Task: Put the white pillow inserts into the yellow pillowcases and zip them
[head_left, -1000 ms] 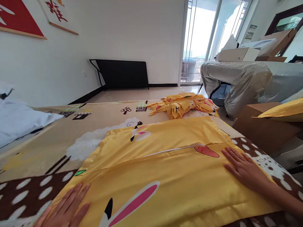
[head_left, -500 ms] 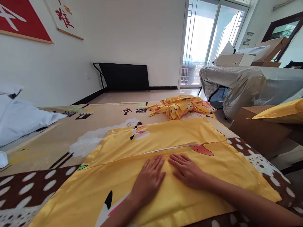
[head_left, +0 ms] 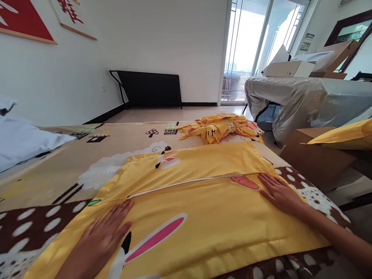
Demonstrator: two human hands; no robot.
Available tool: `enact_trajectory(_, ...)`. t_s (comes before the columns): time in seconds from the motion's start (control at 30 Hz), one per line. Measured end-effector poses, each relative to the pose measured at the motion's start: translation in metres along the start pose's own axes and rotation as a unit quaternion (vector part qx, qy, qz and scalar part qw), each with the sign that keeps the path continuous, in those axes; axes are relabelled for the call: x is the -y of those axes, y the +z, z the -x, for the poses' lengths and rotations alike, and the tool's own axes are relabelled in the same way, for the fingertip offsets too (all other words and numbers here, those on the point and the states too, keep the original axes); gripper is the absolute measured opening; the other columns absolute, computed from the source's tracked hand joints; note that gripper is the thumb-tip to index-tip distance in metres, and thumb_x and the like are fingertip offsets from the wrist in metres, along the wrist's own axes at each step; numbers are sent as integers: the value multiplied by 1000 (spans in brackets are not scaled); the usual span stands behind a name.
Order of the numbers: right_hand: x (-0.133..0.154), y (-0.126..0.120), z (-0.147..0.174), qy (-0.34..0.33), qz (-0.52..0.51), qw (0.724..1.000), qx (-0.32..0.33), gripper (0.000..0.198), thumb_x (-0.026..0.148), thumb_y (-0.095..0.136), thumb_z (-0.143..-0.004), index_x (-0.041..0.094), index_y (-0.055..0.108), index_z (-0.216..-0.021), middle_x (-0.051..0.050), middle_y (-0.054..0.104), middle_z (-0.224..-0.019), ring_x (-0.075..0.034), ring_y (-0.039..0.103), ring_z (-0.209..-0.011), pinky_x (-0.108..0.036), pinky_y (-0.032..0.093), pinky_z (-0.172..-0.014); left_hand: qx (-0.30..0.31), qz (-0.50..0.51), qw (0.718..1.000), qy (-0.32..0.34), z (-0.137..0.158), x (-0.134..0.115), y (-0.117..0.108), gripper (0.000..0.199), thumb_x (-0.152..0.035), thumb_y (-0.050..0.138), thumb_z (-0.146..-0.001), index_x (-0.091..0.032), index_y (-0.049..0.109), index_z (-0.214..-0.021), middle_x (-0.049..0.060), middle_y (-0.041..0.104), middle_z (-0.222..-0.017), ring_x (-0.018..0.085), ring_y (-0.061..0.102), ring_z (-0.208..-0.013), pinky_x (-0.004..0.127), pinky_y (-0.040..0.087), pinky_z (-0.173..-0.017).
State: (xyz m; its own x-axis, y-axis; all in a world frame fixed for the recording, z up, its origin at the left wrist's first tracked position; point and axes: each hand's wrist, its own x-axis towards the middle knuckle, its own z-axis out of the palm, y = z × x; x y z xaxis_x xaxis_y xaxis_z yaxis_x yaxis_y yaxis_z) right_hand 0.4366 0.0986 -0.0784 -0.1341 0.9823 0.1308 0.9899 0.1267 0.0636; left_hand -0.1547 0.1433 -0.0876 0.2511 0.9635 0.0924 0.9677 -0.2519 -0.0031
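Yellow cover (head_left: 203, 209): just one, laid out on the patterned blanket (head_left: 124, 135)
Crumpled heap (head_left: 222, 130): one, also yellow, near the cover's far edge
Wall hangings (head_left: 23, 19): two, up left
Grip: two, left hand (head_left: 100, 236) and right hand (head_left: 280, 193), both opened wide and flat
Cover vs grip: right under both, stretching between them

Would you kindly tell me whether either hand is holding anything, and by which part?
Nothing is held: the left hand and the right hand both rest palm down, fingers extended, on the yellow printed cloth.
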Motion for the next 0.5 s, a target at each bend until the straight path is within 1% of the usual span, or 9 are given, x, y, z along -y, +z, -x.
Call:
enact_trajectory(0.07, 9, 0, 4, 48, 15, 999, -17, 63, 52, 27, -93, 12, 37, -141, -13, 34, -147, -26, 30, -137, -50, 26, -111, -33, -21, 999, -7, 1, -5, 1, 56, -45, 27, -91, -23, 36, -142, 4, 36, -147, 28, 31, -136, 53, 30, -107)
enact_trajectory(0.13, 33, -3, 9, 63, 3, 998, -25, 62, 47, 27, -94, 6, 39, -139, -17, 33, -146, -27, 32, -136, -50, 27, -110, -86, -57, 994, 17, 1, -23, 0, 54, -40, 27, -91, -18, 47, -135, 10, 38, -145, 32, 31, -136, 58, 28, -105)
enact_trajectory(0.17, 49, -6, 11, 53, -16, 998, -23, 61, 45, 27, -94, 5, 38, -140, -17, 32, -146, -27, 32, -136, -50, 27, -110, -108, -69, 991, 44, 1, -37, -2, 53, -38, 27, -91, -16, 51, -132, 12, 39, -145, 34, 33, -135, 59, 29, -104)
enact_trajectory(0.23, 88, -13, 16, 2, -72, 997, -8, 62, 46, 27, -95, 8, 33, -143, -14, 30, -148, -25, 29, -137, -47, 27, -111, -123, -64, 984, 112, 0, -74, -7, 50, -37, 29, -91, -15, 53, -130, 13, 41, -143, 33, 38, -132, 56, 33, -102)
enact_trajectory(0.33, 145, -22, 19, -80, -154, 984, 23, 63, 50, 28, -95, 15, 24, -147, -10, 22, -151, -24, 22, -140, -45, 26, -112, -91, -17, 975, 204, -1, -139, -17, 50, -40, 32, -93, -18, 45, -136, 8, 45, -141, 24, 44, -129, 43, 40, -101)
enact_trajectory(0.4, 169, -24, 18, -117, -187, 975, 31, 62, 50, 30, -95, 20, 22, -148, -8, 19, -153, -24, 19, -141, -47, 24, -113, -67, 8, 966, 249, -2, -174, -20, 52, -41, 32, -94, -19, 37, -141, 6, 41, -143, 21, 42, -130, 38, 40, -103)
enact_trajectory(0.43, 175, -24, 17, -127, -194, 972, 32, 61, 50, 31, -95, 22, 22, -148, -8, 18, -153, -25, 19, -141, -47, 23, -113, -58, 18, 962, 265, -1, -184, -21, 53, -41, 31, -94, -20, 34, -142, 5, 39, -144, 20, 41, -131, 37, 39, -103)
enact_trajectory(0.47, 175, -23, 17, -133, -193, 972, 32, 60, 50, 32, -95, 24, 22, -148, -7, 17, -153, -25, 18, -141, -48, 22, -113, -51, 26, 960, 274, -1, -189, -20, 53, -42, 32, -94, -21, 31, -143, 4, 37, -145, 20, 40, -132, 37, 39, -104)
enact_trajectory(0.5, 172, -21, 18, -133, -185, 973, 33, 59, 50, 32, -95, 26, 21, -148, -6, 17, -153, -25, 18, -141, -49, 21, -113, -48, 31, 960, 273, 1, -187, -18, 53, -42, 33, -93, -24, 30, -143, 2, 37, -146, 19, 40, -132, 37, 39, -104)
